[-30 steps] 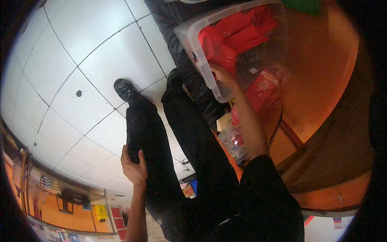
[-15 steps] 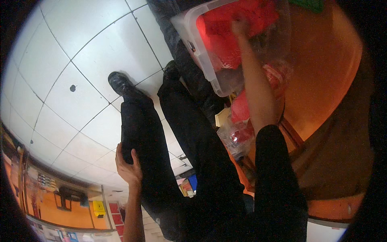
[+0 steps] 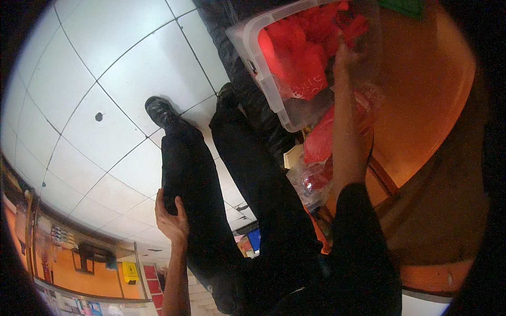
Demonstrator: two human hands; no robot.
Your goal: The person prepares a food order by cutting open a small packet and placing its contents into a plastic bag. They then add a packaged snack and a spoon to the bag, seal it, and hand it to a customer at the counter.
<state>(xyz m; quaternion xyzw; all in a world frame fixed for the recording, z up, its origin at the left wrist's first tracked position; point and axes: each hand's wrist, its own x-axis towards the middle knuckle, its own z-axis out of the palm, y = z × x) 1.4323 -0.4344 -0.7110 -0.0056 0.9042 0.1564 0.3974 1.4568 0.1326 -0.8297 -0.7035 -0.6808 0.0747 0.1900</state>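
Observation:
My left hand (image 3: 171, 216) rests against the side of my black trouser leg (image 3: 192, 195), thumb spread away from the fingers, holding nothing. Reaching up and to the right, my right hand (image 3: 345, 58) is inside a clear plastic bin (image 3: 282, 108). Its fingertips are among crumpled red pieces (image 3: 303, 50), which look like cloth or plastic bags; pale marks show on one of them. Motion smears the fingers, so whether they grip a red piece cannot be made out.
Below the bin, beside my forearm, lie red bundles in clear plastic wrap (image 3: 316, 181). A brown-orange surface (image 3: 421, 116) curves along the right, with a green object (image 3: 403, 6) at the top. White floor tiles (image 3: 126, 58) spread left, near another dark-clothed leg (image 3: 258, 89).
My right hand has moved to the right within the bin, and the red pieces there have shifted, showing more loose folds. My left hand stays on the leg.

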